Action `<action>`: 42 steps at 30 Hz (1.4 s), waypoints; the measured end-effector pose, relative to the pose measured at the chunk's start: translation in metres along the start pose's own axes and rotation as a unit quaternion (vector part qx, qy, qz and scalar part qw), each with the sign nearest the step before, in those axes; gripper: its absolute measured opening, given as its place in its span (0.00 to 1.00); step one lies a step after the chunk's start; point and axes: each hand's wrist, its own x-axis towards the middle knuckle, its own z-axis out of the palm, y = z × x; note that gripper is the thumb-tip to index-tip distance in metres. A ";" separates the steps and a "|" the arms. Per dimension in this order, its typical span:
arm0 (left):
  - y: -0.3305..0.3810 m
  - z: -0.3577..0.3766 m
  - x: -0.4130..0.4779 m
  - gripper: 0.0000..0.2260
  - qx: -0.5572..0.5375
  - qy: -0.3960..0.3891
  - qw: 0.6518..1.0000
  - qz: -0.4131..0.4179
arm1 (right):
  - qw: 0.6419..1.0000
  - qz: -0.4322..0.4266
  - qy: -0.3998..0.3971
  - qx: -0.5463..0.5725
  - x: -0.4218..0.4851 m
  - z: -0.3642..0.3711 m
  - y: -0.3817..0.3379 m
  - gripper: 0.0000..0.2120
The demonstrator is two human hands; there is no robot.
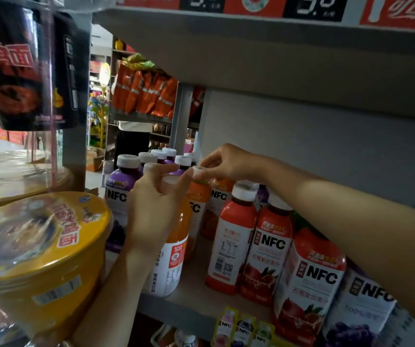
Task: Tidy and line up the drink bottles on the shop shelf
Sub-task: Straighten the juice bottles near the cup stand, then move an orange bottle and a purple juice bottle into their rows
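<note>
My left hand (151,204) grips the top of an orange juice bottle (173,256) standing near the front of the grey shelf (191,296). My right hand (226,162) pinches the white cap of a second orange NFC bottle (198,204) just behind it. Purple NFC bottles (121,191) stand in a row to the left and run toward the back. Red NFC bottles (234,236) stand in a line on the right, the nearest one (311,279) at the shelf's front edge beside a purple one (361,306).
Yellow noodle bowls (38,244) are stacked close at the left. A dark noodle pack (26,66) hangs above them. The upper shelf board (276,58) is low overhead. Price tags (244,326) hang on the shelf's front edge. Orange snack bags (146,93) fill an aisle behind.
</note>
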 end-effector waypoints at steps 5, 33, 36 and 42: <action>0.000 0.000 0.001 0.19 -0.016 0.002 1.000 -0.010 | 0.999 0.047 0.025 0.012 -0.002 -0.012 0.008 0.25; -0.007 -0.010 -0.025 0.21 -0.036 -0.018 0.999 -0.006 | 0.988 0.073 0.132 0.021 -0.017 0.004 0.008 0.22; -0.013 -0.010 -0.035 0.28 0.046 -0.012 0.999 0.022 | 0.988 0.003 0.153 0.026 -0.039 0.005 -0.014 0.18; -0.011 -0.010 -0.051 0.33 0.176 -0.036 0.981 0.074 | 0.989 0.002 0.134 0.060 -0.099 0.010 -0.033 0.16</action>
